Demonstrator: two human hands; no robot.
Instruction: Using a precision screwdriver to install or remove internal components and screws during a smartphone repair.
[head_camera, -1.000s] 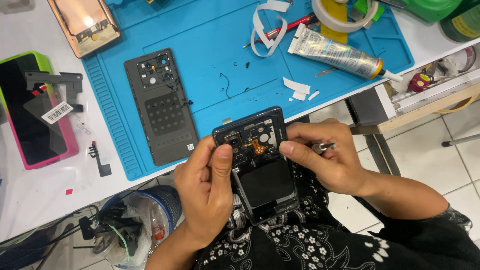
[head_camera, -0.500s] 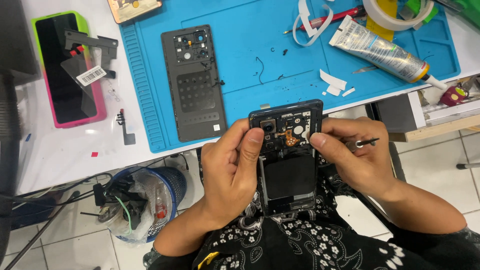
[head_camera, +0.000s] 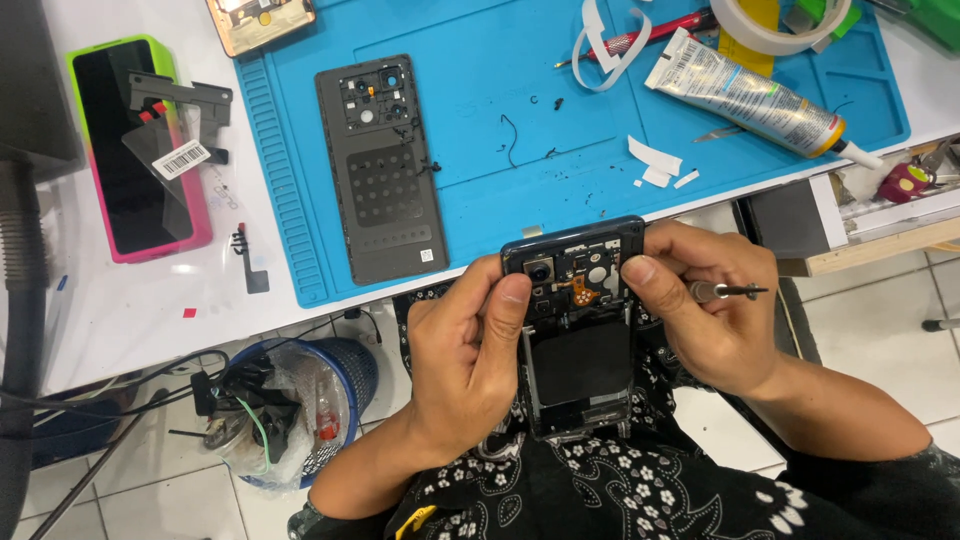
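The blue mat (head_camera: 620, 110) carries the detached back cover (head_camera: 385, 170) near its left edge. Below its front edge, the left hand (head_camera: 470, 350) grips the opened phone (head_camera: 578, 320) (boards exposed, reassembly pending); the right hand (head_camera: 715, 315) pinches a screwdriver (head_camera: 728, 292).

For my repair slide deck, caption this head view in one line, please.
Both hands, left hand and right hand, grip an opened phone over the blue mat.

The view slides over, so the blue silicone work mat (head_camera: 600, 120) and the dark grey phone back cover (head_camera: 382, 170) now sit further right. The opened dark phone body (head_camera: 578, 320) sits lower, off the desk edge.
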